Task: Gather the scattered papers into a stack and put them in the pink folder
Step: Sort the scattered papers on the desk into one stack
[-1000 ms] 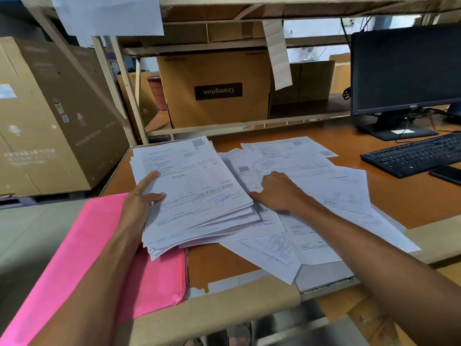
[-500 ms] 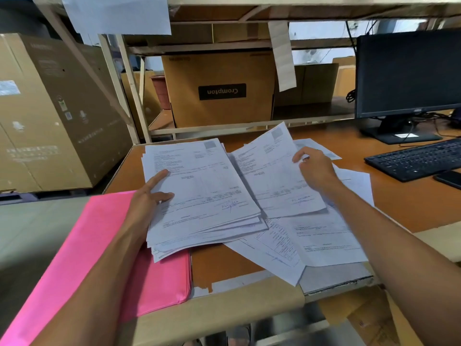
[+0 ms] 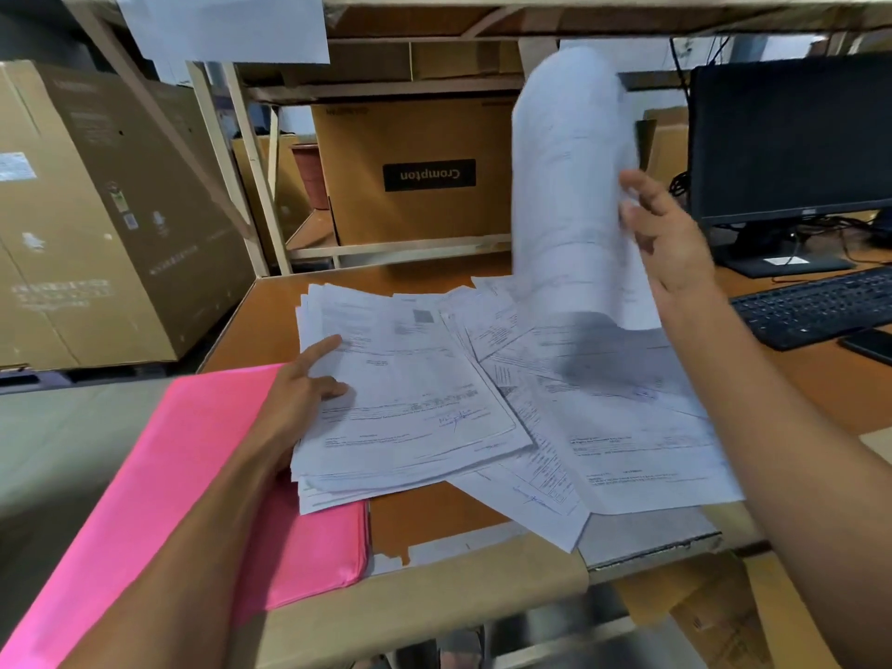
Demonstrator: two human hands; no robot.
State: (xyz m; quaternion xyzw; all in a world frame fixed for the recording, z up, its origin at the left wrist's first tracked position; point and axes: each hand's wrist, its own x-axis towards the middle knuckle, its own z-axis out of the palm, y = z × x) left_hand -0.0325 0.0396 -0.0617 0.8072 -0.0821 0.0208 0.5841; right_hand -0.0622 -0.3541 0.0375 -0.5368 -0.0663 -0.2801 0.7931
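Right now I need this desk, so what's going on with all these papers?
A person is sorting them. The left hand presses on the gathered stack, which overlaps the pink folder. The right hand lifts a blurred sheet off the desk. More loose papers lie scattered beside the stack.

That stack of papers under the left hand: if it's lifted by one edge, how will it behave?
Probably floppy: the sheet lifted by the right hand already curls over. The stack of papers is fanned with uneven edges, so sheets would likely slide apart unless squared first. It partly overhangs the pink folder, and the left hand only presses it flat, so a one-edge grip looks risky.
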